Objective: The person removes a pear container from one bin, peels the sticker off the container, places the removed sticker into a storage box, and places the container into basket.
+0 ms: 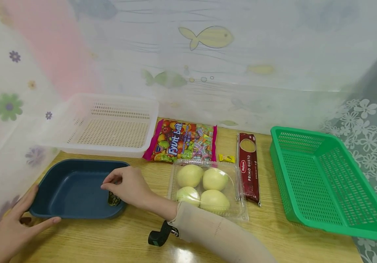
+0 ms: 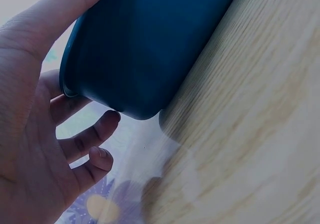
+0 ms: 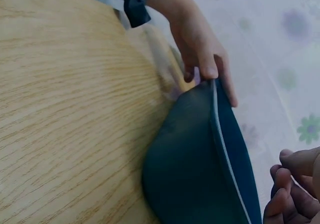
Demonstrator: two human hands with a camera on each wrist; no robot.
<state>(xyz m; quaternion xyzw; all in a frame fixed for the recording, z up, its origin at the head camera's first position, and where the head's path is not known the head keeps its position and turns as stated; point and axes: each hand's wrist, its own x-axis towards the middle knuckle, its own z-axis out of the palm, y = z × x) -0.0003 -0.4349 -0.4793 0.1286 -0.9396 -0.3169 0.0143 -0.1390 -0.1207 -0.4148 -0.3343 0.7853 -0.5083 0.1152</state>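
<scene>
A dark blue plastic basin (image 1: pixel 76 182) stands at the table's left. My left hand (image 1: pixel 19 223) grips its near left corner, thumb along the front and forefinger along the left side; in the left wrist view the other fingers curl below the rim. Above the basin's right end is my right hand (image 1: pixel 130 186), thumb and forefinger tips together and the other fingers curled, with nothing visible between them in the right wrist view. A small dark item with a yellowish pattern (image 1: pixel 113 199) is in the basin's near right corner, partly covered by that hand.
Behind the basin sits a white basket (image 1: pixel 113 149). A candy bag (image 1: pixel 188 142), a small yellow packet (image 1: pixel 227 158), a clear box (image 1: pixel 237 182) of yellow-green fruit and a red spaghetti pack (image 1: pixel 248 168) lie mid-table. A green basket (image 1: pixel 313 182) stands at right.
</scene>
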